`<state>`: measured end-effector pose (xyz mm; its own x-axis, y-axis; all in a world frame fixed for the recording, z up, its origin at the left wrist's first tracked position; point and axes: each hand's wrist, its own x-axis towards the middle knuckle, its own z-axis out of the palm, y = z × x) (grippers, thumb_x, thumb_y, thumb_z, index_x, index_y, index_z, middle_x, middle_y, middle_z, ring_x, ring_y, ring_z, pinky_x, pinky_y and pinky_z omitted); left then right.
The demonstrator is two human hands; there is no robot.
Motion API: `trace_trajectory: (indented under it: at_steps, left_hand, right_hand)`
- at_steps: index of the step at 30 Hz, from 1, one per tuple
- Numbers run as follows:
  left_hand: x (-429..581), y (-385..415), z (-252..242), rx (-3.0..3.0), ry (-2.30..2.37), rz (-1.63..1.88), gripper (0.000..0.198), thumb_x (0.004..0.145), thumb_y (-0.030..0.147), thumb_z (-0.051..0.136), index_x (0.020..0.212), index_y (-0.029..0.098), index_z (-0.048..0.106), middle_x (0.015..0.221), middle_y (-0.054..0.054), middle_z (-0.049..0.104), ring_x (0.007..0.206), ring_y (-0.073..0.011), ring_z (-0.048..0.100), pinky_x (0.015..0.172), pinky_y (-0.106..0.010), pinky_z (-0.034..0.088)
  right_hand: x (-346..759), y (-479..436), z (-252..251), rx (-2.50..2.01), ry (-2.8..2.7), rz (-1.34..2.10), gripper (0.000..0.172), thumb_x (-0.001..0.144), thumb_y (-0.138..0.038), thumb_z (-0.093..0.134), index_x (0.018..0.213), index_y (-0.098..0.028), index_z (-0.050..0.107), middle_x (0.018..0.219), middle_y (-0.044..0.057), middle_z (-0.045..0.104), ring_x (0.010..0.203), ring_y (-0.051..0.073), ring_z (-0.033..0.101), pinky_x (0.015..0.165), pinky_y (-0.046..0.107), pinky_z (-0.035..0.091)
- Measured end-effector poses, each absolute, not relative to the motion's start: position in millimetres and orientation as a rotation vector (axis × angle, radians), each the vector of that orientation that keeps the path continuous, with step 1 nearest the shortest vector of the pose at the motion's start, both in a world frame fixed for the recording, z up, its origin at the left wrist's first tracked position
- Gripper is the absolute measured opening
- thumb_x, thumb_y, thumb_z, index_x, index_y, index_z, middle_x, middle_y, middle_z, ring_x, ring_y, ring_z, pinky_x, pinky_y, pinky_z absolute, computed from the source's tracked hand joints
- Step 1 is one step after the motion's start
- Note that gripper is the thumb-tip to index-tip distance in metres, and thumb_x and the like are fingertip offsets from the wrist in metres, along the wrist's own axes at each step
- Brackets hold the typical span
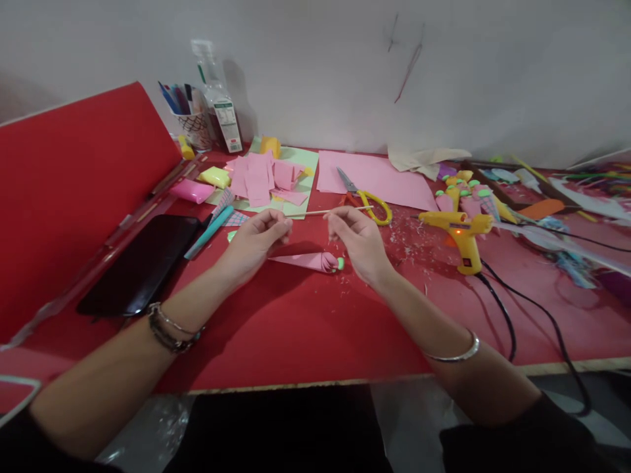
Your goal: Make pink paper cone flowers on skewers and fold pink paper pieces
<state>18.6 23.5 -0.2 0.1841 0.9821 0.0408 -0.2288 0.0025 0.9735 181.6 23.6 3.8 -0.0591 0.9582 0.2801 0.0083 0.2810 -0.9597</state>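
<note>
Between my two hands a thin pale wooden stick (309,213) is held level above the red table. My left hand (261,238) pinches its left end. My right hand (355,238) is closed round it nearer the right, and its tip pokes out past my fingers. Below the stick a pink paper cone (308,262) lies on its side, with a rolled pink front and a green blob (340,263) at its wide end. Just behind my right hand are scissors with yellow handles (375,207), lying with their blades apart.
To the right stands a yellow glue gun (463,236), its light lit and a black cable trailing off. Behind it lies a cluster of small paper cones (466,194). Pink paper pieces (256,180) are at the back, a phone (142,263) at left, a bottle (224,115) by the wall.
</note>
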Motion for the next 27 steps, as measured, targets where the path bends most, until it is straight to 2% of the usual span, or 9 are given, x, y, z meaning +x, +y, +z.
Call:
trace_trajectory:
  at_steps: [3,6,9,11,14,17,19,23,27]
  left_hand:
    - [19.2,21.9,0.9,1.196,0.911,1.198,0.018,0.068,0.021,0.055,0.058,0.017,0.041,0.051,0.006,0.044,0.047,-0.004,0.041,0.048,-0.017,0.034]
    - [19.2,21.3,2.2,1.266,0.932,1.185,0.017,0.07,0.021,0.053,0.061,0.018,0.038,0.051,0.007,0.049,0.044,-0.004,0.043,0.047,-0.018,0.035]
    - [18.8,21.7,1.8,1.395,0.994,1.119,0.008,0.073,0.02,0.049,0.078,0.019,0.042,0.054,0.007,0.053,0.044,-0.0057,0.047,0.048,-0.019,0.037]
    - [18.2,22.0,0.5,1.528,1.059,1.086,0.013,0.077,0.02,0.043,0.09,0.019,0.042,0.058,0.006,0.053,0.046,-0.0066,0.047,0.051,-0.02,0.038]
    - [16.5,21.4,-0.3,1.852,1.179,1.045,0.021,0.081,0.019,0.031,0.094,0.017,0.048,0.063,0.003,0.051,0.054,-0.0089,0.048,0.056,-0.023,0.039]
    - [14.4,18.7,2.2,2.2,1.2,0.943,0.031,0.082,0.017,0.025,0.091,0.016,0.055,0.074,-0.002,0.054,0.07,-0.0133,0.051,0.067,-0.027,0.039]
    - [13.6,16.5,4.3,2.394,1.148,0.802,0.031,0.082,0.024,0.029,0.094,0.015,0.056,0.081,-0.005,0.055,0.077,-0.0163,0.051,0.07,-0.028,0.038]
    - [13.8,14.7,3.9,2.621,1.121,0.449,0.044,0.07,0.048,0.05,0.103,0.02,0.056,0.083,-0.005,0.053,0.07,-0.0183,0.051,0.06,-0.027,0.037]
    - [14.5,16.7,-1.1,2.616,1.124,0.356,0.031,0.072,0.039,0.051,0.098,0.021,0.057,0.074,-0.002,0.052,0.064,-0.0157,0.05,0.054,-0.024,0.033]
  right_hand:
    - [182.1,23.3,3.4,-0.986,-1.379,0.973,0.009,0.067,-0.023,0.058,0.066,-0.018,0.052,0.058,-0.006,0.049,0.051,0.004,0.042,0.051,0.019,0.037]
    - [183.6,24.4,2.3,-0.975,-1.371,0.984,0.011,0.071,-0.025,0.055,0.064,-0.018,0.051,0.054,-0.007,0.046,0.048,0.003,0.041,0.049,0.019,0.037]
    - [184.9,25.8,1.7,-0.979,-1.337,1.024,0.019,0.077,-0.028,0.047,0.062,-0.018,0.052,0.051,-0.005,0.046,0.047,0.003,0.042,0.047,0.018,0.037]
    - [185.3,26.2,1.9,-0.994,-1.317,1.016,0.017,0.076,-0.027,0.048,0.063,-0.018,0.054,0.052,-0.005,0.048,0.048,0.004,0.044,0.048,0.019,0.038]
    - [185.5,25.9,3.0,-1.026,-1.308,0.99,0.004,0.069,-0.019,0.056,0.071,-0.018,0.059,0.06,-0.004,0.055,0.053,0.005,0.048,0.054,0.02,0.043]
    - [185.7,25.4,4.0,-1.03,-1.289,1.01,0.01,0.068,-0.016,0.055,0.076,-0.017,0.062,0.066,-0.003,0.059,0.056,0.005,0.052,0.059,0.022,0.046]
    - [186.0,25.6,3.9,-1.023,-1.263,1.024,0.012,0.071,-0.018,0.053,0.078,-0.017,0.063,0.066,-0.002,0.061,0.057,0.006,0.053,0.062,0.024,0.048]
    - [186.7,26.4,2.8,-1.024,-1.217,1.027,0.014,0.072,-0.018,0.052,0.081,-0.018,0.063,0.071,-0.001,0.063,0.06,0.006,0.056,0.067,0.026,0.05]
    - [186.9,25.7,3.3,-0.997,-1.205,1.045,0.016,0.07,-0.017,0.055,0.084,-0.017,0.061,0.075,0.001,0.066,0.067,0.009,0.061,0.072,0.028,0.051]
